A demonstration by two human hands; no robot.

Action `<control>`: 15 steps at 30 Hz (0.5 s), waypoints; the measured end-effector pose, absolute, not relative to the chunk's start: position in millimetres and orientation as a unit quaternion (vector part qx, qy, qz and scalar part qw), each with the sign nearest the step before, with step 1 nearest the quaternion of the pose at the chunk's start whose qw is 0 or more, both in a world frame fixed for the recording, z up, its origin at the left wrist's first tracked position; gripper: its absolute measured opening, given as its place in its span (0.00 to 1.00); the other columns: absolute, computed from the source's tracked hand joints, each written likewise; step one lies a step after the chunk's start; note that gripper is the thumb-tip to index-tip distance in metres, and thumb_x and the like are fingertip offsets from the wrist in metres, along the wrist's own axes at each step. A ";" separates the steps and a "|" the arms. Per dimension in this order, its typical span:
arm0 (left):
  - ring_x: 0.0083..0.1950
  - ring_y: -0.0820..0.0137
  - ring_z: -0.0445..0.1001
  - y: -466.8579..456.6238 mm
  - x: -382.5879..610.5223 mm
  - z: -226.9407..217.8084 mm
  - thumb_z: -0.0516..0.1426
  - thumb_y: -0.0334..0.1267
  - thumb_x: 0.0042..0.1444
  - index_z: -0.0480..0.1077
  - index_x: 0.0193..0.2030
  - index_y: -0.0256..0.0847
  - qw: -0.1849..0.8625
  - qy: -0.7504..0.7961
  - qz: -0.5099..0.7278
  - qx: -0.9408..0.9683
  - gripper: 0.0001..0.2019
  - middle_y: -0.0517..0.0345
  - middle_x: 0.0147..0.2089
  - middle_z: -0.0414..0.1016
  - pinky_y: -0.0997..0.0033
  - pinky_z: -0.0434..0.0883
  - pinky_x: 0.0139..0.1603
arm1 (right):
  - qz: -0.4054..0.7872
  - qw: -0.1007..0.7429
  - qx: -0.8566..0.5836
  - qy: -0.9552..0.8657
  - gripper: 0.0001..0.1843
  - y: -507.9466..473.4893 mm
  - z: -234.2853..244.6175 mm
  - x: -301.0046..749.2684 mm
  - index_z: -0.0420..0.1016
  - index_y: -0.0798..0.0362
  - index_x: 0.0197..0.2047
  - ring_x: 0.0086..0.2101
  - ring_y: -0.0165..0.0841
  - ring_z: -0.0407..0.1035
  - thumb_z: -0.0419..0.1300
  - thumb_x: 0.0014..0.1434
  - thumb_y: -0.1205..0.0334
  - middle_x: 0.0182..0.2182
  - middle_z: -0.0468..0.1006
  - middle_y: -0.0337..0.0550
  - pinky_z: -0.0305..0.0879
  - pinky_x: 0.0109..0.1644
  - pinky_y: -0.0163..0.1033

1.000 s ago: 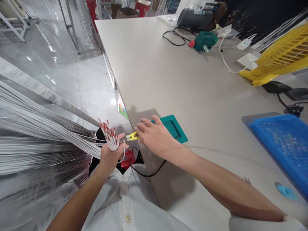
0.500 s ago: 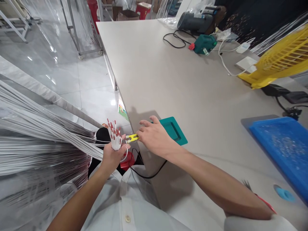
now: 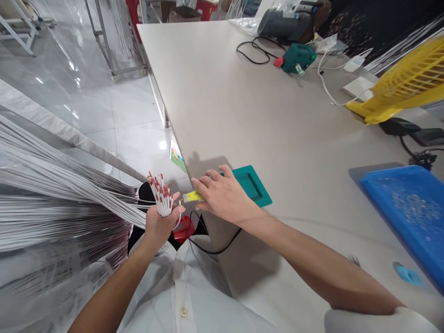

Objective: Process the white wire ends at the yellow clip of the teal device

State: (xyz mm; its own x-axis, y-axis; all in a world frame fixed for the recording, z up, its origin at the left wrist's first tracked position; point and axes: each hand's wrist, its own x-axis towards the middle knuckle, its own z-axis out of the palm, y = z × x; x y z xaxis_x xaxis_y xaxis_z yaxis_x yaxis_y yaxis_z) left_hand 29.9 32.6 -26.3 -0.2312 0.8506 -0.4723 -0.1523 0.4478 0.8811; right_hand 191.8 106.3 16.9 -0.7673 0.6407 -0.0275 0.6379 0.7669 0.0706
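- While the left hand (image 3: 159, 224) is gripping a wire bundle (image 3: 163, 203), its red-tipped ends are standing up with a slight leftward lean; one bent wire (image 3: 179, 219) is curving up beside the thumb.
- The right hand (image 3: 217, 194) is pinching a yellow tool (image 3: 193, 196), outer fingers spreading loosely. The tool is lying crosswise, tip pointing left at the bent wire's end; whether they are touching is unclear.
- That tool is jutting past the edge of the bench (image 3: 277, 129), and the right hand is partly covering a green tray (image 3: 264, 199).
- Farther right, a blue tray (image 3: 378, 178) is holding small clear pieces.
- Leftward, long white strands (image 3: 86, 185) are spreading beside a shiny floor (image 3: 135, 101).
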 end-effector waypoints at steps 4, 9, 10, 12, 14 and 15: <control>0.18 0.82 0.55 28.1 27.4 -20.4 0.62 0.35 0.40 0.70 0.47 0.35 0.553 0.641 0.462 0.263 0.23 0.66 0.23 0.68 0.78 0.55 0.18 | 0.025 0.013 0.339 0.940 0.31 107.0 18.4 193.5 0.66 0.62 0.51 0.43 0.46 0.62 0.58 0.52 0.46 0.36 0.75 0.55 0.45 0.50 0.53; 0.17 0.80 0.58 19.3 18.0 -8.3 0.63 0.37 0.41 0.70 0.33 0.36 0.549 0.631 0.473 0.277 0.12 0.68 0.16 0.65 0.78 0.56 0.18 | -0.034 -0.159 0.330 0.930 0.22 90.0 19.1 192.3 0.71 0.58 0.46 0.39 0.40 0.66 0.53 0.57 0.49 0.37 0.76 0.51 0.54 0.44 0.47; 0.17 0.80 0.58 17.4 15.7 -6.7 0.63 0.37 0.42 0.70 0.31 0.36 0.557 0.620 0.474 0.284 0.10 0.68 0.15 0.63 0.78 0.56 0.18 | -0.064 -0.207 0.337 0.916 0.16 83.5 16.8 190.0 0.73 0.55 0.44 0.36 0.36 0.67 0.53 0.59 0.54 0.35 0.76 0.48 0.56 0.42 0.44; 0.17 0.80 0.57 13.8 11.9 -5.3 0.62 0.37 0.43 0.70 0.31 0.37 0.581 0.586 0.496 0.272 0.09 0.66 0.16 0.67 0.78 0.55 0.17 | -0.169 -0.288 0.357 0.872 0.11 70.5 9.7 183.7 0.73 0.53 0.41 0.36 0.33 0.68 0.52 0.60 0.62 0.35 0.76 0.46 0.61 0.41 0.40; 0.17 0.81 0.57 10.7 9.8 -5.6 0.62 0.37 0.44 0.71 0.31 0.37 0.610 0.551 0.510 0.252 0.08 0.62 0.20 0.72 0.78 0.54 0.17 | -0.325 -0.330 0.365 0.808 0.11 60.4 1.6 176.2 0.73 0.52 0.42 0.37 0.32 0.69 0.54 0.59 0.62 0.35 0.76 0.46 0.65 0.41 0.38; 0.17 0.81 0.58 9.4 9.3 -6.0 0.62 0.37 0.44 0.71 0.31 0.37 0.624 0.537 0.511 0.246 0.08 0.60 0.22 0.74 0.78 0.54 0.17 | -0.397 -0.347 0.368 0.766 0.10 57.1 -1.9 172.7 0.74 0.52 0.41 0.35 0.31 0.69 0.55 0.58 0.62 0.34 0.76 0.45 0.66 0.39 0.37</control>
